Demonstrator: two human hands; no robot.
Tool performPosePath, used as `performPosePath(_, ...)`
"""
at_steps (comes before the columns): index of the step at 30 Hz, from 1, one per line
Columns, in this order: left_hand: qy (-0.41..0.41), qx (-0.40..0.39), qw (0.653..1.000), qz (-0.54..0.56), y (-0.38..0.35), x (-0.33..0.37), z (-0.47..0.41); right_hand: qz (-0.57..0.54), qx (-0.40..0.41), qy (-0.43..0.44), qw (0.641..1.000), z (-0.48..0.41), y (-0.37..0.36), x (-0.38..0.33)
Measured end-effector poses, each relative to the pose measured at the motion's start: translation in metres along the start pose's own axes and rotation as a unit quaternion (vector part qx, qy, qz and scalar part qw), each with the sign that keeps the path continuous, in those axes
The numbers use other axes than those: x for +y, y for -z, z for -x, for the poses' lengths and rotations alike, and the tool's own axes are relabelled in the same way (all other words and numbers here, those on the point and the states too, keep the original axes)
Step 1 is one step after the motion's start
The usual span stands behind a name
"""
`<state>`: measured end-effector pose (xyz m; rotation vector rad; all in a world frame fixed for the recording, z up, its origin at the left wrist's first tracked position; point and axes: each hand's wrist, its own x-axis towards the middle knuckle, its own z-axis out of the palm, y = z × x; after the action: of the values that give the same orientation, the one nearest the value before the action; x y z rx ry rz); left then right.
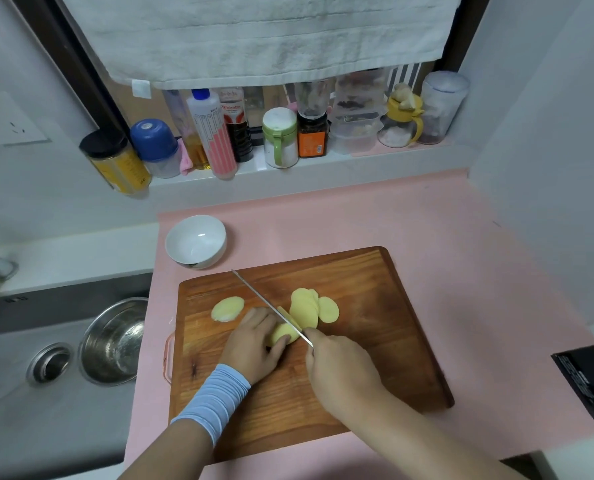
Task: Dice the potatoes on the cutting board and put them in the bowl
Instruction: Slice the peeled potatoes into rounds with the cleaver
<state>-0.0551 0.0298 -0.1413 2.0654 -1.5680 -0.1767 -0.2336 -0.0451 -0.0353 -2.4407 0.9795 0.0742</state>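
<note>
Nearest the lens, the right hand is closed around the handle of a thin steel knife. The handle is hidden in the fist, and the blade angles away to the left, set against the cut face of an unsliced pale yellow potato chunk. The left hand, with a blue ribbed sleeve at its wrist, curls over that chunk from the left and pins it down. This is probably to stop it rolling, and the fingertips sit close to the edge. Round potato slices lie fanned just right of the blade, out of its way, and another cut piece rests to the left. All sit on the brown wooden cutting board on the pink table. Nothing looks diced yet. The white ceramic bowl stands empty just beyond the board's far left corner, and the way to it looks open. A steel basin sits in the grey sink, and jars and bottles line the sill.
</note>
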Motion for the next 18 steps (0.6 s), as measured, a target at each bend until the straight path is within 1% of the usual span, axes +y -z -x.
performPosePath(9,-0.029,0.021,0.999,0.013,0.002,0.002,-0.002,-0.002,-0.019,-0.030,0.999,-0.005,0.005,-0.003)
performPosePath(18,-0.022,0.017,0.999,0.039,-0.003,-0.003,-0.001,-0.038,-0.085,-0.063,0.994,-0.022,0.017,-0.002)
